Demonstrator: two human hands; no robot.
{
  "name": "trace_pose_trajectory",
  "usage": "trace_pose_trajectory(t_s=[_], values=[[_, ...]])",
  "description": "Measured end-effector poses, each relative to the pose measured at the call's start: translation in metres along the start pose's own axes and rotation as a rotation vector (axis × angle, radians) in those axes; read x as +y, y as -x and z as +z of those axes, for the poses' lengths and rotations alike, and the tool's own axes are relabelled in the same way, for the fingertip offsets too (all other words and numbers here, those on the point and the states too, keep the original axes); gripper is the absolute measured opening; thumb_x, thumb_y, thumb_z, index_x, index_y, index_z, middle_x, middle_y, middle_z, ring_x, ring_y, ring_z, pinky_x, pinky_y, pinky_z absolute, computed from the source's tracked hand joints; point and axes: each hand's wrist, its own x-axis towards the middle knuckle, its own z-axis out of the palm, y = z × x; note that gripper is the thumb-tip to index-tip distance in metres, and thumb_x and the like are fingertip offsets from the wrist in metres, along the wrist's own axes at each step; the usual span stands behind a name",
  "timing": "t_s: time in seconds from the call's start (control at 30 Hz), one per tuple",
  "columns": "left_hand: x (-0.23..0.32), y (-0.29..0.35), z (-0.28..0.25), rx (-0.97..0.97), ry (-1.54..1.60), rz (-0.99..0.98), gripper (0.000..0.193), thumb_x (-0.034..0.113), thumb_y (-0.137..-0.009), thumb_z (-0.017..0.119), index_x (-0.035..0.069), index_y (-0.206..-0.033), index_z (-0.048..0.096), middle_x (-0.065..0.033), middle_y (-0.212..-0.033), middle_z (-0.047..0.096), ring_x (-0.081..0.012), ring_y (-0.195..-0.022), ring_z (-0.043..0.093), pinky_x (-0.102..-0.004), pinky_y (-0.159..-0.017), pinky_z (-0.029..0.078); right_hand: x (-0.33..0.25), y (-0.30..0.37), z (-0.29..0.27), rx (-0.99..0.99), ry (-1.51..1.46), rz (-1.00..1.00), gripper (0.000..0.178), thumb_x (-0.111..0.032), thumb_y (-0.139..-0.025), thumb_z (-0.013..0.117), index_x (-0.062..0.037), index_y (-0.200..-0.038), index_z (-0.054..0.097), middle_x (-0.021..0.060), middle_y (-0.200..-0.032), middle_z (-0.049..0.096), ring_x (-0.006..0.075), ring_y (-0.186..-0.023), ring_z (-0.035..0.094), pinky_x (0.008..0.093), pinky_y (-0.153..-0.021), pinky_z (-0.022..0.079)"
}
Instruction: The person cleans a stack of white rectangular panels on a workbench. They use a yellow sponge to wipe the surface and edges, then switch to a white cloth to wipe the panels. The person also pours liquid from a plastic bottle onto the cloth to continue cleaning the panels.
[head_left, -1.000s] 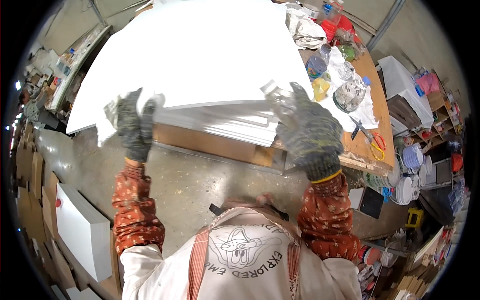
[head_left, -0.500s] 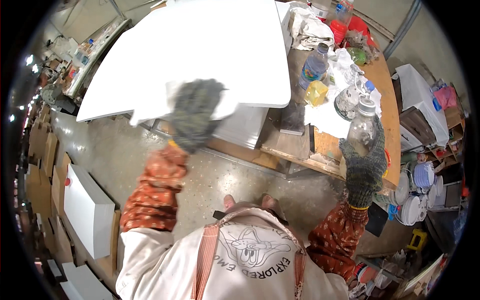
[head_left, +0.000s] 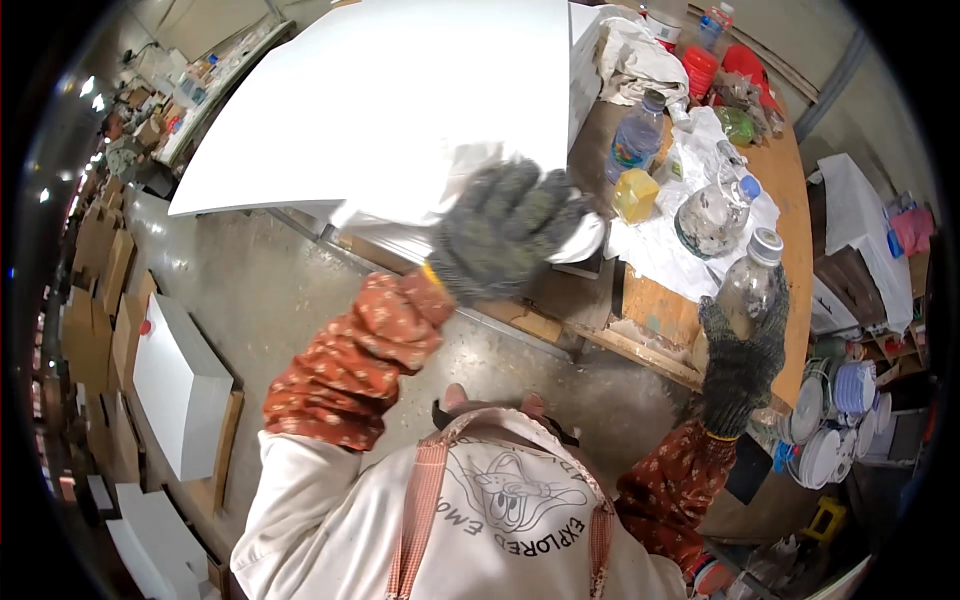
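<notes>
My left hand (head_left: 505, 235), in a dark grey-green knitted glove, is at the near edge of the large white board (head_left: 400, 100). It presses a crumpled white cloth (head_left: 385, 222), which sticks out on both sides of the palm; the fingertips are partly blurred. At the right end of the table, my gloved right hand (head_left: 742, 365) is wrapped around a clear plastic bottle (head_left: 750, 285) with a whitish cap, upright. Beside that bottle, a second clear bottle (head_left: 712, 215) with a blue cap lies tilted on white paper or cloth (head_left: 650, 245).
A blue-labelled bottle (head_left: 635, 140) and a yellow block (head_left: 636, 195) stand on the wooden table (head_left: 790, 220). Red containers (head_left: 700, 70) and a bunched cloth (head_left: 640, 62) sit behind. White panels (head_left: 185, 385) are stacked on the left floor; reels (head_left: 850, 390) hang at right.
My left hand has moved right along the board's near edge, and the cloth went with it. My right hand stays around the bottle; the view has shifted slightly.
</notes>
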Motion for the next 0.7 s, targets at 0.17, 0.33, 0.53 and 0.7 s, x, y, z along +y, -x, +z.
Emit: trace_pose_trajectory(t_s=[0.17,0.33,0.53,0.7], values=[[-0.089,0.085,-0.05,-0.224,-0.042,-0.268,0.058,0.018,-0.072,0.07,0.009,-0.126,0.05,-0.0088,-0.126,0.053,-0.025,-0.121,0.047,-0.0424,-0.107,0.032,0.011,0.001,0.011,-0.056,-0.197,-0.013,0.076,-0.018,-0.07,0.078,-0.0058,-0.134,0.039,0.0143,-0.124,0.053,0.0246,-0.109,0.055,0.0352,-0.093,0.045],[-0.077,0.078,-0.049,-0.145,-0.031,-0.379,0.047,0.016,-0.072,0.071,0.003,-0.115,0.056,-0.0128,-0.116,0.059,-0.031,-0.112,0.053,-0.0438,-0.101,0.036,-0.026,-0.004,0.014,-0.147,-0.291,-0.053,0.076,-0.01,-0.067,0.078,-0.0046,-0.133,0.042,0.0149,-0.121,0.055,0.0254,-0.109,0.056,0.0359,-0.095,0.045],[-0.01,-0.004,-0.033,-0.264,0.197,-0.258,0.067,0.028,-0.068,0.074,0.012,-0.129,0.05,-0.0081,-0.132,0.049,-0.0274,-0.121,0.046,-0.046,-0.105,0.032,-0.044,-0.012,0.043,-0.282,0.015,-0.211,0.067,-0.02,-0.07,0.077,-0.0038,-0.128,0.048,0.0173,-0.12,0.057,0.0299,-0.105,0.058,0.0389,-0.091,0.046],[-0.065,0.055,-0.044,-0.198,0.06,-0.247,0.051,0.017,-0.074,0.07,0.01,-0.122,0.054,-0.0087,-0.122,0.057,-0.0275,-0.116,0.051,-0.0433,-0.102,0.036,-0.068,-0.012,0.041,-0.247,0.018,-0.368,0.062,-0.021,-0.071,0.077,-0.003,-0.125,0.052,0.0172,-0.111,0.06,0.0298,-0.102,0.058,0.039,-0.088,0.047]])
